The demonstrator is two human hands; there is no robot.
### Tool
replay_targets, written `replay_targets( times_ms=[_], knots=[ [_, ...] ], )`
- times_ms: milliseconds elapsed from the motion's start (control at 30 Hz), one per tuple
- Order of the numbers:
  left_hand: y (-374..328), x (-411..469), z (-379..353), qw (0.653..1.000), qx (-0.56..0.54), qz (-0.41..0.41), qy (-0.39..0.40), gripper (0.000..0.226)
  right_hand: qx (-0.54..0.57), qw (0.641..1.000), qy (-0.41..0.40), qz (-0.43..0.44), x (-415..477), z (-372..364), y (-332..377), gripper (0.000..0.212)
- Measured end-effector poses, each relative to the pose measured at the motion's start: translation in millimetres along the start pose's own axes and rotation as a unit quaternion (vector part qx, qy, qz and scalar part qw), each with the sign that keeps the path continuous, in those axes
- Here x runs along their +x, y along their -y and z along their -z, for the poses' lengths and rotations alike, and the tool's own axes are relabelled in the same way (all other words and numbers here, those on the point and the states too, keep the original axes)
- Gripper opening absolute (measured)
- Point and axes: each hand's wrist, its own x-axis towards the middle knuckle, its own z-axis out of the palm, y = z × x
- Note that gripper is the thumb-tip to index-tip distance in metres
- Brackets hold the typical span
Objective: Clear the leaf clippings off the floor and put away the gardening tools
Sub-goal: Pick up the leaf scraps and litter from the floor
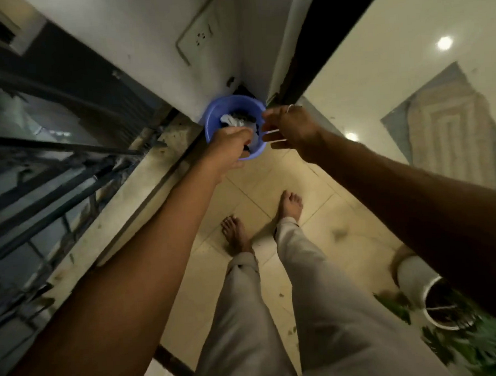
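Two hands at the blue tub (212, 116) in the floor corner. Left hand (230, 142) dips inside, curled; grip contents not discernible. Right hand (291, 128) loosely curled beside rim, apparently empty. Stray clippings (339, 233) lie near plant pot (412, 274). Suggest: release low, steady rim.

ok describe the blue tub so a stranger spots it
Follow the white wall down to its corner by the dark door frame. There, at the left hand and right hand, is the blue tub: the only round, bright-blue thing.
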Motion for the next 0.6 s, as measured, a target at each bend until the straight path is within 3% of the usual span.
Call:
replay_targets(
  times_ms=[333,600],
  knots=[
    [-59,-181,-11,0.986,0.098,-0.125,0.042,0.015,0.052,0.99,-0.073,0.113,-199,45,32,0.021],
    [-98,-325,-61,0.928,0.206,-0.281,0.133,0.011,0.129,0.953,-0.185,0.204,-361,80,28,0.017]
  ],
)
